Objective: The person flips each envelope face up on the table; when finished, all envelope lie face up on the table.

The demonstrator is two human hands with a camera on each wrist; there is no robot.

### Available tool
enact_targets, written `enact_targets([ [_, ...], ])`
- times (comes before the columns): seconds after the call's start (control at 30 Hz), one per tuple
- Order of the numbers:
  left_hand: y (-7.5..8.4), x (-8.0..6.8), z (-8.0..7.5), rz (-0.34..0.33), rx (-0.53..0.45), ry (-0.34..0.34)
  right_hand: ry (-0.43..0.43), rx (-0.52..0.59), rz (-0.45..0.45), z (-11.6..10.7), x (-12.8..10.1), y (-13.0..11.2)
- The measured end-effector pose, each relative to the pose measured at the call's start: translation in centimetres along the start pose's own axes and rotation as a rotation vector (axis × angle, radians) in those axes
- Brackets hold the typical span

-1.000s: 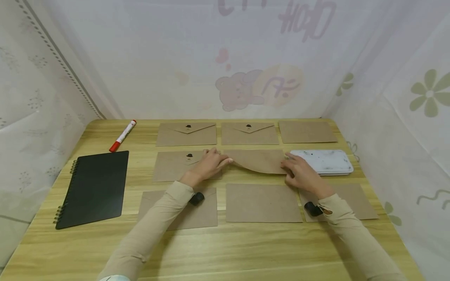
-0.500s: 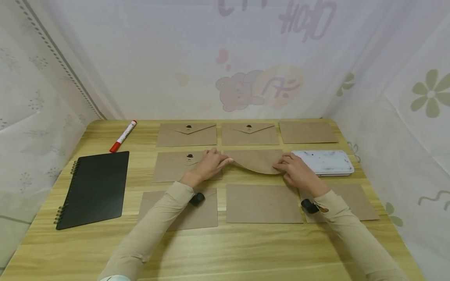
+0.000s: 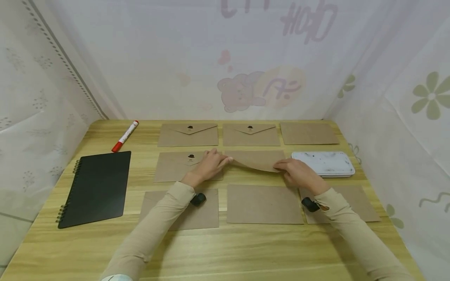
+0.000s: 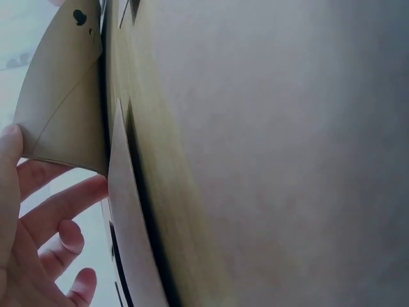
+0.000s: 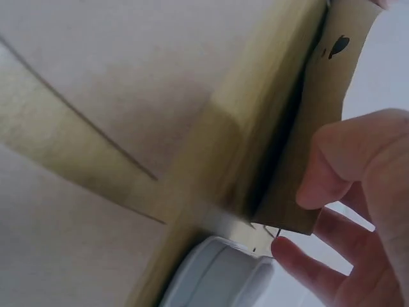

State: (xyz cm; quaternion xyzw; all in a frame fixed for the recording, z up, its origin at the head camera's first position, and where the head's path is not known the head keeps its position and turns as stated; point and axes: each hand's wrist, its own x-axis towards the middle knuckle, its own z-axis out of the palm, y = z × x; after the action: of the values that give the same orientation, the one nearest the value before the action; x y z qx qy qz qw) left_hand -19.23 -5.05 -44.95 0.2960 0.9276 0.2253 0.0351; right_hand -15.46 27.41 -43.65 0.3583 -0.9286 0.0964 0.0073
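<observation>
A brown kraft envelope [image 3: 256, 159] in the middle of the wooden table [image 3: 225, 249] is held by both hands, its near edge raised and bowed. My left hand [image 3: 211, 164] pinches its left end, over another envelope [image 3: 172, 167] with a dark seal. My right hand [image 3: 297, 173] pinches the right near corner. In the left wrist view, thumb and fingers of the left hand [image 4: 38, 243] grip the envelope [image 4: 64, 109], whose flap side with a dark seal shows. In the right wrist view the right hand [image 5: 358, 192] pinches the envelope [image 5: 319, 141] beside the white tin [image 5: 217, 275].
More kraft envelopes lie in rows: three at the back [image 3: 250, 134] and three in front [image 3: 263, 203]. A white tin [image 3: 323, 163] sits at the right, a black spiral notebook [image 3: 96, 187] and a red marker [image 3: 124, 136] at the left. Curtains close in three sides.
My right hand has slid a little leftward along the envelope and raised its near edge higher. The left hand has held still.
</observation>
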Motion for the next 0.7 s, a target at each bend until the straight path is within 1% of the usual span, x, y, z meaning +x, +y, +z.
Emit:
enact_targets([
  [0.07, -0.03, 0.01, 0.06, -0.014, -0.009, 0.008, 0.012, 0.0, 0.0, -0.09, -0.01, -0.02],
  [0.13, -0.05, 0.01, 0.13, -0.02, -0.014, 0.017, 0.013, -0.017, -0.022, -0.01, 0.06, -0.11],
  [0.23, -0.08, 0.08, 0.24, -0.018, -0.012, 0.029, -0.002, -0.063, -0.074, 0.2, 0.28, -0.4],
  [0.3, -0.06, 0.15, 0.28, -0.016, -0.012, 0.033, -0.02, -0.078, -0.081, 0.25, 0.41, -0.68],
  [0.4, -0.07, 0.3, 0.29, -0.021, -0.02, 0.031, -0.037, -0.057, -0.044, 0.07, 0.53, -0.96],
  [0.53, -0.13, 0.45, 0.21, -0.042, -0.047, 0.035, -0.018, 0.041, 0.032, -0.46, 0.46, -0.89],
  [0.6, -0.16, 0.44, 0.15, -0.051, -0.065, 0.037, 0.015, 0.099, 0.07, -0.52, 0.28, -0.67],
  [0.7, -0.13, 0.41, 0.12, -0.062, -0.085, 0.04, 0.112, 0.183, 0.13, -0.32, -0.09, -0.31],
])
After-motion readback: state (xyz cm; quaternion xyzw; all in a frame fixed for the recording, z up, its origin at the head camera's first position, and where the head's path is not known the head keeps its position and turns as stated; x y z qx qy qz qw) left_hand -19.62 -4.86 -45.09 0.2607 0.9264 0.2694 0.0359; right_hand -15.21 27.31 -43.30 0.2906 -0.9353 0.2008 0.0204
